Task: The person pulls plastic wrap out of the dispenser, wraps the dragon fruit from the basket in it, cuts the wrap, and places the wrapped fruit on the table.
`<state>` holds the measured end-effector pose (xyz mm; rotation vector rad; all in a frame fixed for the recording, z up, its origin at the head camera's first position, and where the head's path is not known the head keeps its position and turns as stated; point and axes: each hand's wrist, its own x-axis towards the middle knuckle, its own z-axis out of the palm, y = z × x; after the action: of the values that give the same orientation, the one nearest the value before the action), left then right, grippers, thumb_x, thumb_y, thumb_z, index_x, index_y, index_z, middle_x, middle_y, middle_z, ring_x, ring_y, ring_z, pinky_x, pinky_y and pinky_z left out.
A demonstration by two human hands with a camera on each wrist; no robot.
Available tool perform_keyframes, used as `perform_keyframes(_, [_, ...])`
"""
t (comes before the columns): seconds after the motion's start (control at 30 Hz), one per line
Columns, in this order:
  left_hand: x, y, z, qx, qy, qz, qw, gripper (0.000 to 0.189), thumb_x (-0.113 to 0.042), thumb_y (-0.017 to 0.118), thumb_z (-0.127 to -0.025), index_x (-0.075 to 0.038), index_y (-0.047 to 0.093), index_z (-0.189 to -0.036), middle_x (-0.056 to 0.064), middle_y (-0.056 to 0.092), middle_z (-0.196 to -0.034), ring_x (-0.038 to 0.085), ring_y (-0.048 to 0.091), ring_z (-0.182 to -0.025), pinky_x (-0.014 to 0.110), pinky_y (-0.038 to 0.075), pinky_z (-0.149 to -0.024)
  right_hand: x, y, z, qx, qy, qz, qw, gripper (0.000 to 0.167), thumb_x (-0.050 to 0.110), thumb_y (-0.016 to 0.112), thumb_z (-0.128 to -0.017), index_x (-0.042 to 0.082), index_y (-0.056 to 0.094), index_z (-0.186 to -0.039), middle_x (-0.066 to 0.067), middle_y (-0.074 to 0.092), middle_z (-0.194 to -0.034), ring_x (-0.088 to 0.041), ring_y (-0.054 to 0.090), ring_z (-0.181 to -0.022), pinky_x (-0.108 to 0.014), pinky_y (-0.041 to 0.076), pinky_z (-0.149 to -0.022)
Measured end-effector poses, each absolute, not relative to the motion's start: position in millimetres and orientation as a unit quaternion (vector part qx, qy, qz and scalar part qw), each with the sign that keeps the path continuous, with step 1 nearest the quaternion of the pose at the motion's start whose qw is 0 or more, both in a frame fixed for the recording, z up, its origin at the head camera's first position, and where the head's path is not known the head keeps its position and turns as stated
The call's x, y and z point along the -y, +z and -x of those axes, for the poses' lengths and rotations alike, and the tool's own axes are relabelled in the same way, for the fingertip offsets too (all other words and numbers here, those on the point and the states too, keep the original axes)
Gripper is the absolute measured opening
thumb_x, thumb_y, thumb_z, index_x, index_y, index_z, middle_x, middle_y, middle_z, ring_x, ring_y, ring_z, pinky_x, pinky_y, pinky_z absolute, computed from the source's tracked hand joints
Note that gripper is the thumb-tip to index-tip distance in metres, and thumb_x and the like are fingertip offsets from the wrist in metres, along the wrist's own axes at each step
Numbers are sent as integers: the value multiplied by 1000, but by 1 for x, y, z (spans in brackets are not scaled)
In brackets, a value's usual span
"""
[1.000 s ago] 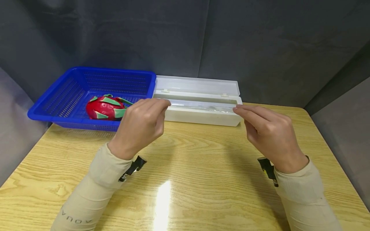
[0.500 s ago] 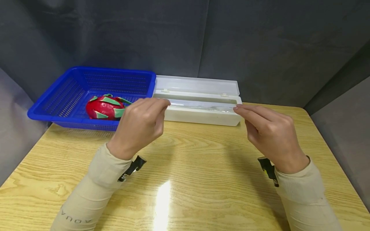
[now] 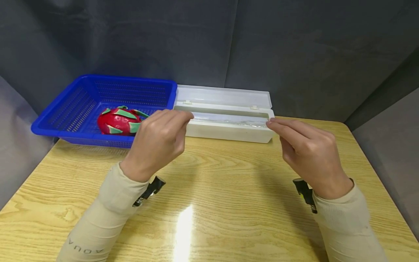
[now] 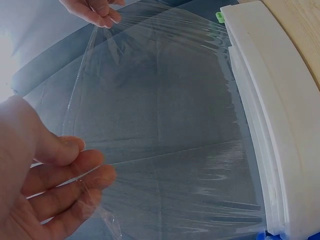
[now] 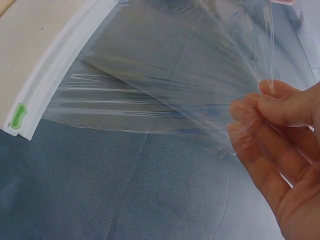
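Observation:
A sheet of clear plastic wrap [image 4: 165,100] stretches from a long white dispenser box [image 3: 229,134] toward the person. My left hand [image 3: 160,142] pinches one corner of the sheet between thumb and fingers, in front of the basket's right end. The opposite corner is pinched by my right hand [image 3: 307,153], close by the box's right end. In the right wrist view the film [image 5: 150,95] runs in taut creases from the box edge to the fingertips. The box's hinged lid [image 3: 226,96] stands open at the back, and a pale roll [image 3: 222,118] lies inside.
A blue plastic basket [image 3: 82,137] stands left of the box, holding a red dragon fruit [image 3: 118,122] with green scales. A small green slider [image 5: 18,116] sits at the box's end. Dark curtains [image 3: 294,54] hang behind the wooden table [image 3: 229,203].
Both hands stay almost in place, still pinching the film. The right hand has shifted very slightly to the right.

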<state>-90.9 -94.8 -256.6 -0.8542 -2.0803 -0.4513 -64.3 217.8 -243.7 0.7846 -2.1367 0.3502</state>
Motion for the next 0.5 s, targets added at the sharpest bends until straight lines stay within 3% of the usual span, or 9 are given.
perform_keyframes(0.5, [95,-255,89,818,-183,343,425,24,7,50,-95,-1,73,-97,10,78,-85,26,73,-72,39,61,-69,-217,-243,62,837,154,-306,428,39,-14,57,-88,8,81,-109,-12,81,-103,-33,78,-82,-49,57,-66])
